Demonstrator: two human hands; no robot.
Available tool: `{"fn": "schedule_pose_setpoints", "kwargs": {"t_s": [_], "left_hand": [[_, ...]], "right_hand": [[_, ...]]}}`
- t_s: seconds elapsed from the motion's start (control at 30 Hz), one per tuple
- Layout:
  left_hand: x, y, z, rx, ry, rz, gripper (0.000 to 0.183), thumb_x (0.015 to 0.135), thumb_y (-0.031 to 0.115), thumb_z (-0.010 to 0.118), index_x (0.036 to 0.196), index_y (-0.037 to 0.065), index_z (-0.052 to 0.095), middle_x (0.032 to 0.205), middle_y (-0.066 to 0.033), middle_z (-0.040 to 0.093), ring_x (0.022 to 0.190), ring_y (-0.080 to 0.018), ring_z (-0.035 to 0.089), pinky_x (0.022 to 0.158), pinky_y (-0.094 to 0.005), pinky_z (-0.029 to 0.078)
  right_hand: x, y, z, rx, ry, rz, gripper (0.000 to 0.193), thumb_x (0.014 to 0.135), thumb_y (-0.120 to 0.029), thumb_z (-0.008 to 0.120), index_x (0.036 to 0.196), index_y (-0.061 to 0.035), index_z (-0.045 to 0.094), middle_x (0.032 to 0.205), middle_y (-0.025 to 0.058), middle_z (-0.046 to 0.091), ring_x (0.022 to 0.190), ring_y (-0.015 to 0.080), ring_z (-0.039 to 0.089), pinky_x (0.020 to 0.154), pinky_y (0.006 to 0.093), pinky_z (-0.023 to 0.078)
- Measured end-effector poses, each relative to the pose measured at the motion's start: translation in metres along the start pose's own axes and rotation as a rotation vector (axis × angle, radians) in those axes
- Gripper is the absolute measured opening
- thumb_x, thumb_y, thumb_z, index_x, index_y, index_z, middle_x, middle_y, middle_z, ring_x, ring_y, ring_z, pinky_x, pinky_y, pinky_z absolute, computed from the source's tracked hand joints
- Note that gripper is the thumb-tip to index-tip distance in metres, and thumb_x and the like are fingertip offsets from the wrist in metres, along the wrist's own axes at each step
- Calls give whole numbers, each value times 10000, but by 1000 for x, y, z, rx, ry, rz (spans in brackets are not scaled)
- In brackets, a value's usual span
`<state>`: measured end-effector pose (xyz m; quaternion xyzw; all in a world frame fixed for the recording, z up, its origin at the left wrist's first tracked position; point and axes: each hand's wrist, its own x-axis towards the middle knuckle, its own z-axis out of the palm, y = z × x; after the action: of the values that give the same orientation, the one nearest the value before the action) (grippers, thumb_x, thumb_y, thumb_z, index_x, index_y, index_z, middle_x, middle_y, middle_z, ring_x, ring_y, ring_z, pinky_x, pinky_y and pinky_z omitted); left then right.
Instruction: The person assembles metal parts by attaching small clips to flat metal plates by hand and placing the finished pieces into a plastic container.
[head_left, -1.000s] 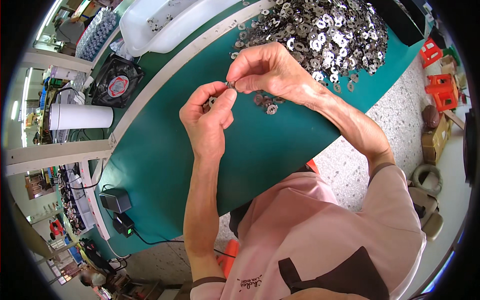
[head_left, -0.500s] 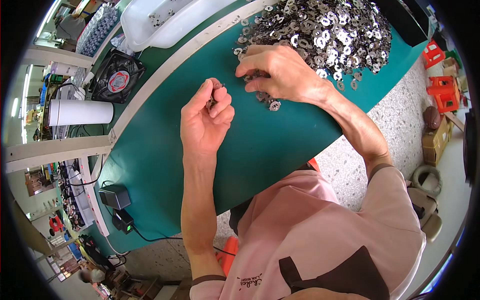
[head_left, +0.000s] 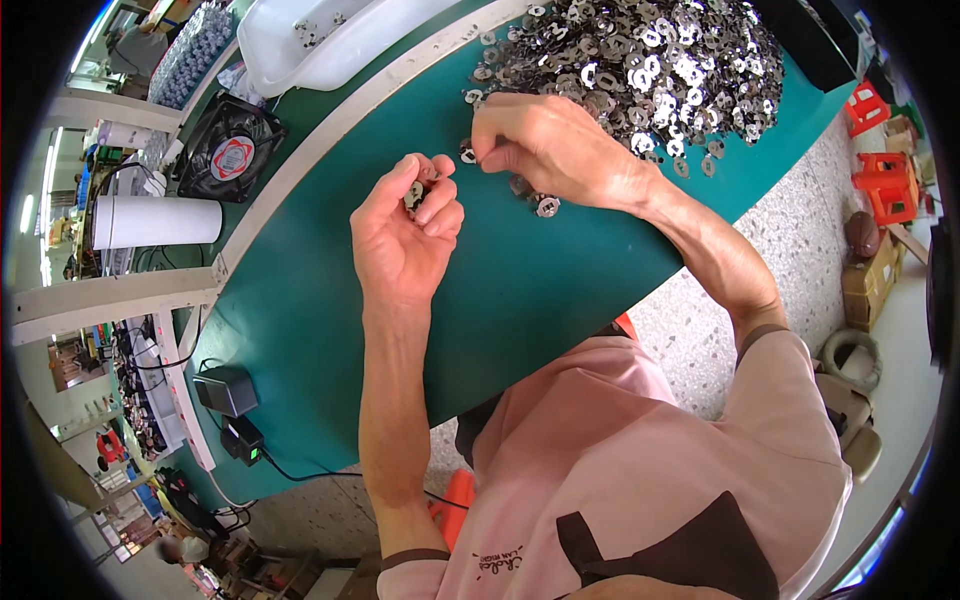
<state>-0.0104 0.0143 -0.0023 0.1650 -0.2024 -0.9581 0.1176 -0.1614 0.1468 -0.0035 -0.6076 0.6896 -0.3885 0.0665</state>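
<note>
My left hand is raised over the green table, palm up, its fingers curled around a few small metal pieces. To its right, my right hand pinches one small shiny metal disc between thumb and forefinger. Below the right palm, a few loose discs lie on the table, partly covered by the hand. A large heap of flat, ring-like metal discs with cut-outs spreads behind the right hand.
A white plastic tray with a few pieces in it stands beyond the pale rail. Left of it are a black fan and a white cylinder. Black power adapters sit at the table's left end. Red stools stand at the right.
My right thumb and forefinger have closed and now hold a disc out to the left. My left hand has shifted slightly left and its fingers have loosened, showing more of the pieces.
</note>
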Motion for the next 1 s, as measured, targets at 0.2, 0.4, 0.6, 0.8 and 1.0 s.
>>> {"fn": "schedule_pose_setpoints", "kwargs": {"t_s": [0.2, 0.4, 0.6, 0.8, 1.0], "left_hand": [[-2, -2, 0, 81, 8, 51, 144, 896, 49, 517, 1002, -41, 551, 859, -91, 527, 572, -87, 384, 480, -203, 328], [-3, -5, 7, 246, 82, 84, 132, 868, 72, 584, 960, -12, 626, 741, -43, 551, 531, -71, 383, 487, -215, 296], [-2, -10, 11, 419, 115, 123, 132, 863, 106, 621, 907, -18, 633, 717, -23, 554, 521, -57, 378, 480, -216, 291], [-3, -14, 15, 489, 107, 124, 137, 850, 115, 649, 884, -17, 633, 704, -24, 546, 508, -50, 364, 470, -215, 283], [-5, -16, 17, 604, 105, 145, 113, 823, 75, 671, 865, -19, 624, 665, 10, 501, 502, -40, 347, 459, -212, 265]], "right_hand": [[7, -8, -11, 719, -34, 375, 57, 853, -58, 589, 882, -11, 605, 802, 14, 617, 693, 83, 565, 622, 227, 472], [7, -11, -15, 923, -50, 447, 102, 851, -84, 614, 935, -29, 634, 818, 35, 626, 717, 104, 595, 664, 236, 501], [6, -9, -15, 1001, -52, 510, 111, 844, -111, 637, 927, -37, 640, 826, 40, 634, 722, 112, 609, 671, 241, 510], [6, -7, -12, 1048, -70, 568, 120, 835, -123, 652, 925, -43, 643, 825, 30, 635, 716, 108, 609, 662, 238, 507], [5, -6, -10, 1021, -72, 497, 132, 827, -122, 662, 927, -37, 645, 835, 31, 641, 723, 109, 613, 664, 233, 506]]}}
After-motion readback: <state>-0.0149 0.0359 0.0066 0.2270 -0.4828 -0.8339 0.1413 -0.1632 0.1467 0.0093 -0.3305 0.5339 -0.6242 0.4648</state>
